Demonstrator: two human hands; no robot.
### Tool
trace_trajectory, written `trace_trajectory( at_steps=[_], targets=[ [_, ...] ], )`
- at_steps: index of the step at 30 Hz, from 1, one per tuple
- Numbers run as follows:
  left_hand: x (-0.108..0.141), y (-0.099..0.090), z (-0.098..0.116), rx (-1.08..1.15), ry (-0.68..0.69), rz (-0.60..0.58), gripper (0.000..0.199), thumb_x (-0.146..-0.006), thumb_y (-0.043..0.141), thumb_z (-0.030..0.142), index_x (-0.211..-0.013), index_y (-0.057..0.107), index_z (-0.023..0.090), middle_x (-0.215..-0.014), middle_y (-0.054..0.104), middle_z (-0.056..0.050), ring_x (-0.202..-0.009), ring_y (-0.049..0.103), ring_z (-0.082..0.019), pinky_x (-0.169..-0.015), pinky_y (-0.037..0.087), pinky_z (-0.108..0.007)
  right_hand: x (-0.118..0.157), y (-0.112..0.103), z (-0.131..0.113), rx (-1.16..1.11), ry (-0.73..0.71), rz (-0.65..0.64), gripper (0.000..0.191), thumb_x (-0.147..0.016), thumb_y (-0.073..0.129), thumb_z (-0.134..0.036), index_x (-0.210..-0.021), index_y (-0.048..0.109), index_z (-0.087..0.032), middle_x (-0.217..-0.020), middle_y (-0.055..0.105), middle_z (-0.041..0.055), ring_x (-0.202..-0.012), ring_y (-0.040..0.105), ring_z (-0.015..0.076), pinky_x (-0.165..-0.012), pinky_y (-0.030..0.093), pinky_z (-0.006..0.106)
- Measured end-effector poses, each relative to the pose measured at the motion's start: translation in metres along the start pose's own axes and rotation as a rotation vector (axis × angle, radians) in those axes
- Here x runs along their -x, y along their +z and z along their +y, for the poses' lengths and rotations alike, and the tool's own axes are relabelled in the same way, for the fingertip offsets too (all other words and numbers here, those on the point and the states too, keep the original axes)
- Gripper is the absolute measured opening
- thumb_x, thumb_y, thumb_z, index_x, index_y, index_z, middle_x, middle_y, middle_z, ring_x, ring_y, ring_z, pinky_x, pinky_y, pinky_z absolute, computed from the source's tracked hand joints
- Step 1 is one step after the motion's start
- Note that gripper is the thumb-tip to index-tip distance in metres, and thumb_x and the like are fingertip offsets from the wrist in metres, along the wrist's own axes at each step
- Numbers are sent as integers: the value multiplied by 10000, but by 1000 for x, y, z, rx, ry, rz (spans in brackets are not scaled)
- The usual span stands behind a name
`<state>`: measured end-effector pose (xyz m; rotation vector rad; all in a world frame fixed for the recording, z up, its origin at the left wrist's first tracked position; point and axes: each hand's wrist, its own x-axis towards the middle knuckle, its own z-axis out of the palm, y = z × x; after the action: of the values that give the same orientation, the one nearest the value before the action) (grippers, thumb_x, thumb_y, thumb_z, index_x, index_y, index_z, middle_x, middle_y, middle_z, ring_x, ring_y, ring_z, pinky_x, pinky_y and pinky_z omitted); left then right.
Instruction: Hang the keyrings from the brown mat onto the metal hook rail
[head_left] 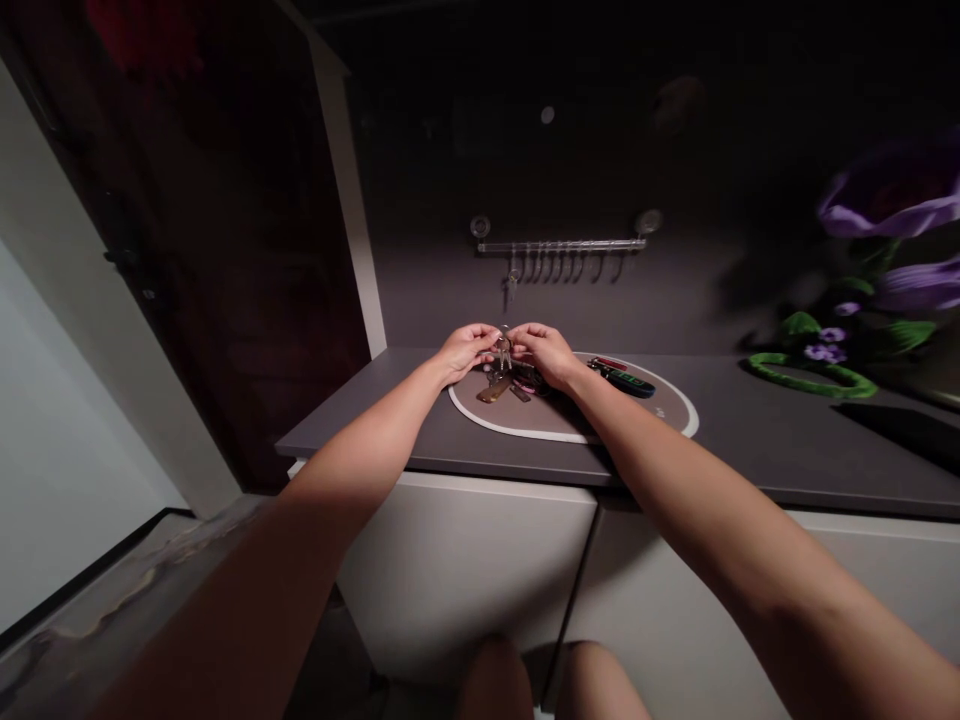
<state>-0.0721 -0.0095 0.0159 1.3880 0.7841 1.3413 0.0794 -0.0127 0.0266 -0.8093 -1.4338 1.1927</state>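
Note:
A small bunch of keys (505, 352) on a ring hangs between my two hands, just above an oval mat (555, 435) with a white rim. My left hand (469, 350) pinches the ring from the left. From the right, my right hand (545, 352) closes its fingertips on the same bunch. Beneath them on the mat lie more keys and a brownish tag (494, 389). To the right of my right hand lies a dark strap with green lettering (628, 380), a red item (609, 363) beside it.
A clear rail with several hooks (562, 246) is fixed to the dark wall; a key (513, 284) hangs at its left end. Purple flowers with a green ring base (814, 385) stand at the right of the grey counter (750, 450). A dark door (225, 250) is at left.

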Motion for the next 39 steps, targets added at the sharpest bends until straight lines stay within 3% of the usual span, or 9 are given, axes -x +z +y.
trace_trajectory(
  at_steps=[8,14,18,22,30,39],
  targets=[
    [0,5,-1,-92,68,41,243,-703,664,296,-853,565,133,-716,571,2,-614,527,-65,-557,427,-189,-1,-6,0,-54,-90,5,257,-553,727,-321,-681,584,-150,-695,595,-17,-623,525,64,-653,456,222],
    [0,7,-5,-494,229,139,157,-754,573,296,-780,578,142,-608,529,20,-553,483,-88,-529,386,-205,-14,-11,-8,-142,-134,88,314,-529,735,-361,-671,549,-151,-503,471,-65,-504,460,54,-606,459,238],
    [0,6,-7,-790,389,170,155,-782,517,270,-705,592,158,-650,578,-10,-624,512,-115,-612,392,-231,-28,-14,-21,-178,-149,131,283,-574,721,-336,-648,513,-158,-421,375,-99,-428,398,42,-605,481,256],
    [-2,3,-10,-960,461,178,203,-812,472,276,-719,611,161,-707,607,-32,-680,525,-132,-659,384,-248,-41,-12,-38,-150,-119,223,234,-657,674,-274,-603,476,-163,-387,351,-95,-402,401,49,-542,474,223],
    [-6,1,-16,-1069,483,224,231,-828,452,273,-748,636,159,-729,621,-41,-691,527,-134,-655,375,-244,-70,0,-65,-198,-77,412,228,-771,518,-101,-560,451,-153,-355,387,-72,-333,378,44,-421,433,178],
    [-8,0,-17,-1078,500,239,238,-829,453,279,-756,645,159,-751,632,-51,-705,534,-141,-669,382,-248,-95,4,-62,-189,-22,548,181,-745,539,-93,-588,468,-150,-396,438,-64,-362,435,57,-438,462,187]
  ],
)
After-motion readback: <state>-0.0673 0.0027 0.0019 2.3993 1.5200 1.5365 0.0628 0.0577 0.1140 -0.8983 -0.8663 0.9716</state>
